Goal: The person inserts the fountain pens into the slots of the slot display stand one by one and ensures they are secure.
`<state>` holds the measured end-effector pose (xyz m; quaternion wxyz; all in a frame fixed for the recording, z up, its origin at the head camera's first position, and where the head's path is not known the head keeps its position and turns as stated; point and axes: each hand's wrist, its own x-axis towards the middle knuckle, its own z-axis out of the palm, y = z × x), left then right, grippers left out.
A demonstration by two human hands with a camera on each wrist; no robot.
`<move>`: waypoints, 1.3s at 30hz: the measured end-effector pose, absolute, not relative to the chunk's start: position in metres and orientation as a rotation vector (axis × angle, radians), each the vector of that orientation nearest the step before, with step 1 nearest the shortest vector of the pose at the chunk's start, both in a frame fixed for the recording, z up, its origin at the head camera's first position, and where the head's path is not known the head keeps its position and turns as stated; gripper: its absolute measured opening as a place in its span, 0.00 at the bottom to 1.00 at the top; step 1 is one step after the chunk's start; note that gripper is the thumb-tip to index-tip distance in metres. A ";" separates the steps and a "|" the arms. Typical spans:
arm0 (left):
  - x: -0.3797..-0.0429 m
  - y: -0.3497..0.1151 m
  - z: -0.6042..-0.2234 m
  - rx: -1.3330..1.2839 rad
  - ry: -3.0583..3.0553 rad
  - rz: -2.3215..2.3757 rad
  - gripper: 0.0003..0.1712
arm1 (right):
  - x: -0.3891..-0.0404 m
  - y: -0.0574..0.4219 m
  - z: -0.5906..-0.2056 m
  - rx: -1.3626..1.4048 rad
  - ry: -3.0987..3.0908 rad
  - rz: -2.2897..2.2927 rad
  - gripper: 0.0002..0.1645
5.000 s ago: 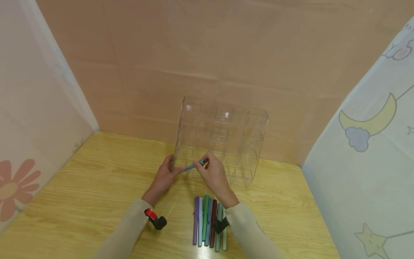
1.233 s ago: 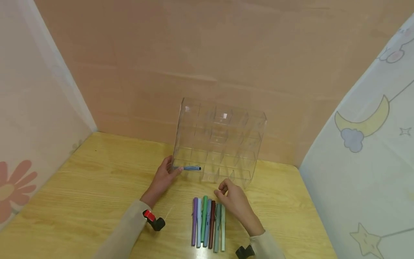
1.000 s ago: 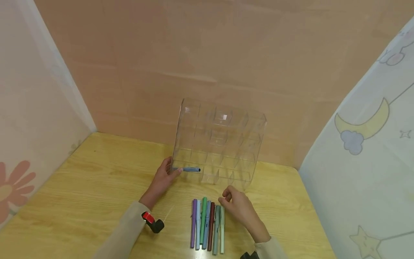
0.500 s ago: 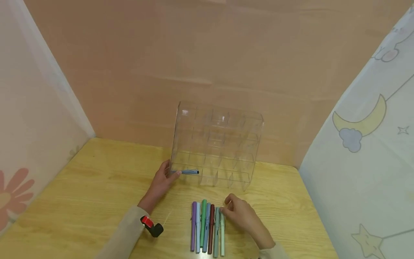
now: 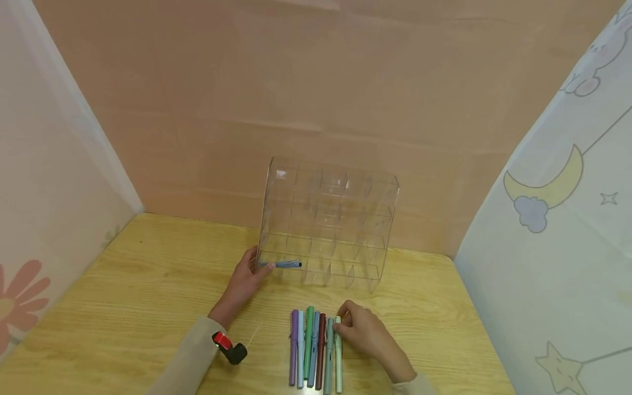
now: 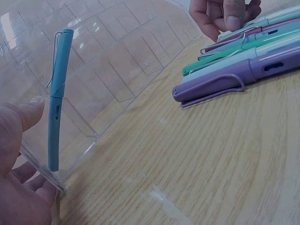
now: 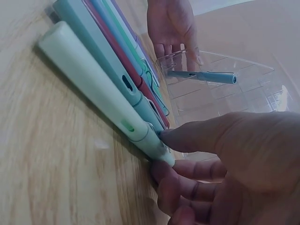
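My left hand (image 5: 245, 280) grips the lower left corner of a clear acrylic rack (image 5: 323, 239), thumb in front and fingers behind its side wall. A blue pen (image 5: 288, 264) lies sideways in the rack's bottom row, its rear end right by that thumb; the left wrist view shows the pen's metal clip (image 6: 54, 58). At the right end of a row of pens, my right hand (image 5: 365, 332) pinches the capped end of a pale green pen (image 7: 93, 84) between thumb and forefinger. This pen lies along the table beside a grey-green pen (image 5: 329, 356).
Also in the row are a purple pen (image 5: 293, 348), a light blue pen (image 5: 300, 354), a green pen (image 5: 308, 345), a blue pen and a dark red pen (image 5: 320, 354). The wooden table (image 5: 163, 285) meets an orange-brown backdrop (image 5: 197, 137) behind the rack.
The right hand has let go of the blue pen, left it in the rack's bottom row, and come down to the pale green pen. My left hand has stayed at the rack's corner.
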<state>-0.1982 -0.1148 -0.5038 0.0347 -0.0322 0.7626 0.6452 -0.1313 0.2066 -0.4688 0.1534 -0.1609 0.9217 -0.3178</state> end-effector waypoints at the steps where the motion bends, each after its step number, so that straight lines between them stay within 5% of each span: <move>1: -0.198 -0.115 -0.504 -0.098 2.343 1.981 0.46 | -0.131 0.206 -0.469 -0.461 2.641 -0.911 0.16; 24: -0.196 -0.115 -0.503 -0.047 2.348 1.988 0.47 | -0.127 0.205 -0.473 -0.479 2.817 -0.658 0.09; 39: -0.196 -0.114 -0.504 -0.084 2.355 1.984 0.46 | -0.131 0.214 -0.458 -0.426 2.857 -0.750 0.13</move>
